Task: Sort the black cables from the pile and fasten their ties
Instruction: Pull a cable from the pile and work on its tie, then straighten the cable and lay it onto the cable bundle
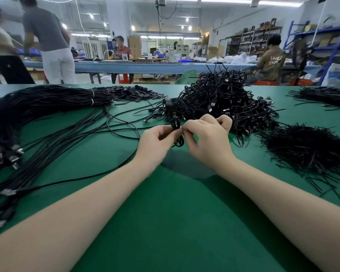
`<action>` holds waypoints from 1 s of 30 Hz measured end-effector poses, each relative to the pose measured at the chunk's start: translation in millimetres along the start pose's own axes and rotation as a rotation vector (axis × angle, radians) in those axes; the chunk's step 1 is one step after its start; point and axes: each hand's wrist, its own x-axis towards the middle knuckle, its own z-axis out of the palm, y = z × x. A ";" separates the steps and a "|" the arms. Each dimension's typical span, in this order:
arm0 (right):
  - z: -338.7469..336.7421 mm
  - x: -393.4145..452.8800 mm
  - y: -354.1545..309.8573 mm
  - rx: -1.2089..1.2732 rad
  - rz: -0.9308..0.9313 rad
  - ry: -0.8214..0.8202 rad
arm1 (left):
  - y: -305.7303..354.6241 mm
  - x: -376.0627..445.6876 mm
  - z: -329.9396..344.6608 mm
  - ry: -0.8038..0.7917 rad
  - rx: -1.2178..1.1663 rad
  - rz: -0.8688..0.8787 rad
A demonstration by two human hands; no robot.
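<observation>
Green surface (165, 222) seen from head camera. Left hand (157, 138) and right hand (206, 138) raised just above it, meeting at centre. Both pinch small coiled black cable (176, 130), fingers curled round its middle. Heap of bundled cables (224, 99) just behind; loose ties (310, 150) right; long uncoiled cables (47, 118) left. Step likely: fastening tie round coil. Next: twist tie tight, keep loops together.

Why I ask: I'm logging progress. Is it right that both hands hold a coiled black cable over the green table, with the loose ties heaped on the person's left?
Not quite. The head view shows the loose ties heaped on the person's right. Both the left hand and right hand do hold the coiled black cable over the green table.
</observation>
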 end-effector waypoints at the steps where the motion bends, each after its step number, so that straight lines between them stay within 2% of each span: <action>1: 0.7 -0.2 0.7 -0.032 -0.017 0.005 | -1.0 0.9 -0.6 0.013 -0.027 -0.023; 6: 1.0 -2.5 1.9 -0.215 -0.145 0.048 | 1.2 5.3 -3.6 -0.014 -0.238 -0.252; 10: -3.2 -0.1 1.7 -0.309 -0.349 0.167 | 5.3 9.1 -7.5 -0.075 -0.284 -0.342; 13: -5.1 0.8 -0.6 -0.343 -0.366 0.208 | 5.6 10.1 -10.9 -0.113 -0.322 -0.373; 17: -2.0 -4.4 0.4 -0.242 -0.208 0.146 | 5.7 7.4 -11.7 -0.155 -0.323 -0.336; 21: -1.7 -5.4 1.0 -0.029 -0.029 0.067 | -3.1 4.4 -6.9 -0.127 -0.158 -0.142; 27: -0.1 -2.0 -4.3 0.024 0.015 0.050 | -5.8 3.9 -6.6 -0.026 -0.168 -0.038; 30: -2.6 0.5 -4.9 0.007 -0.011 0.074 | -5.4 3.6 -4.9 -0.037 -0.152 -0.033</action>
